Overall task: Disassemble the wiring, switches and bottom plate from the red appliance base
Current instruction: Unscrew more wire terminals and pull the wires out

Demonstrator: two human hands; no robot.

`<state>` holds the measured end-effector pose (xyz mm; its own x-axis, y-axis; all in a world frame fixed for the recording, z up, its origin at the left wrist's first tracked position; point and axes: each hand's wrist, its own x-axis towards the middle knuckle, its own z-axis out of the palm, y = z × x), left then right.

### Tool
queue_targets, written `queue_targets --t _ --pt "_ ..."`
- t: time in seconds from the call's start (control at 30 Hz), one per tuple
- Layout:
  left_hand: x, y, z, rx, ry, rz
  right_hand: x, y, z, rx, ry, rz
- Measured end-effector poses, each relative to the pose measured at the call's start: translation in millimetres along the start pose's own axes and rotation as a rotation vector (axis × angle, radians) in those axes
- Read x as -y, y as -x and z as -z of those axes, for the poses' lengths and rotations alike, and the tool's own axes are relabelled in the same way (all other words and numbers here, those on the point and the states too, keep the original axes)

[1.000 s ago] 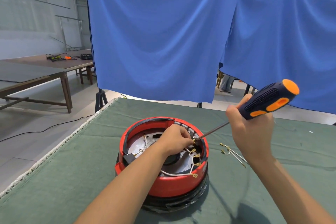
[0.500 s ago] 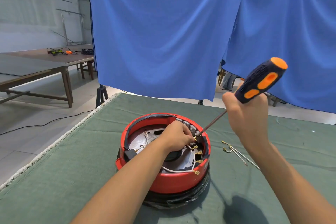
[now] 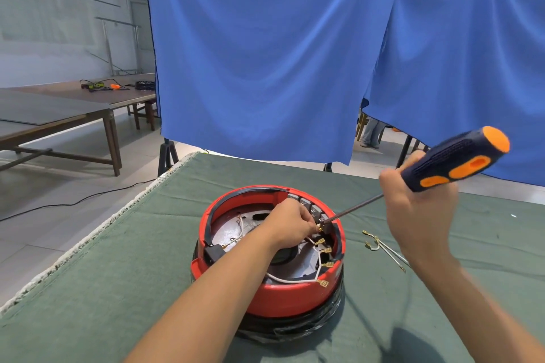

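The red appliance base (image 3: pixel 283 298) lies upside down on the green cloth, its metal bottom plate (image 3: pixel 227 233) and white wires with brass terminals (image 3: pixel 320 262) exposed inside. My left hand (image 3: pixel 290 225) reaches into the base and pinches a brass terminal at the switch block (image 3: pixel 312 209) on the far right rim. My right hand (image 3: pixel 418 209) grips a dark blue and orange screwdriver (image 3: pixel 457 159); its shaft slants down to the left and the tip meets that same terminal.
Removed wires with brass terminals (image 3: pixel 380 246) lie on the cloth right of the base. The green-covered table (image 3: pixel 118 289) ends in a frayed white edge on the left. Blue curtains (image 3: pixel 265 53) hang behind; wooden tables (image 3: pixel 73 109) stand far left.
My right hand has lowered the screwdriver handle again after raising it, so the shaft lies flatter, levering at the terminal. My left hand stays on the terminal.
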<state>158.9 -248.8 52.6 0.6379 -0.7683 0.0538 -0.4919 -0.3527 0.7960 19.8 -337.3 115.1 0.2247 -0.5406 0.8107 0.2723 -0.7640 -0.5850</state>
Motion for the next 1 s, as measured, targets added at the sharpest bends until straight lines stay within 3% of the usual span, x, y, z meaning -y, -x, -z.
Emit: queue_targets --t 0.2,0.43,0.63,0.77,1.0 --pt "-0.2 -0.3 0.2 -0.001 0.002 -0.003 21.9 19.7 -11.3 0.168 0.111 0.311" --pt "-0.1 0.6 0.2 -0.001 0.008 -0.018 34.6 6.8 -31.0 0.254 0.31 0.418" --pt "0.7 -0.4 -0.6 -0.001 0.006 -0.014 28.8 -0.8 -30.5 0.238 0.329 0.322" --pt "1.2 -1.2 -0.9 -0.003 0.005 -0.009 20.8 -9.7 -24.2 0.173 0.235 0.087" --pt "1.9 -1.3 -1.4 -0.009 0.003 -0.002 8.6 -22.9 -13.9 0.077 0.146 -0.081"
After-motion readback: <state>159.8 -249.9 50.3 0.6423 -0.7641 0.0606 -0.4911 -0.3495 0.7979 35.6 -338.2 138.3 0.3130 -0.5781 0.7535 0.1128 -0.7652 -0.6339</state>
